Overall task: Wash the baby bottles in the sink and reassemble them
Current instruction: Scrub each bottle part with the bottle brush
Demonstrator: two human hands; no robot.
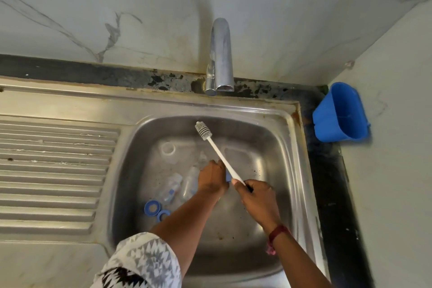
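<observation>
The right hand [256, 201] grips the white bristle-headed brush [219, 154]; the left hand [211, 177] curls round a blue piece [228, 177] (mostly hidden).

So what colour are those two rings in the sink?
Blue rings, seen in the head view.

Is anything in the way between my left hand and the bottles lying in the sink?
Nothing visible. The two clear bottles lie on the floor of the sink right beside the left hand. That hand is not free, though: it grips a small blue piece.
</observation>
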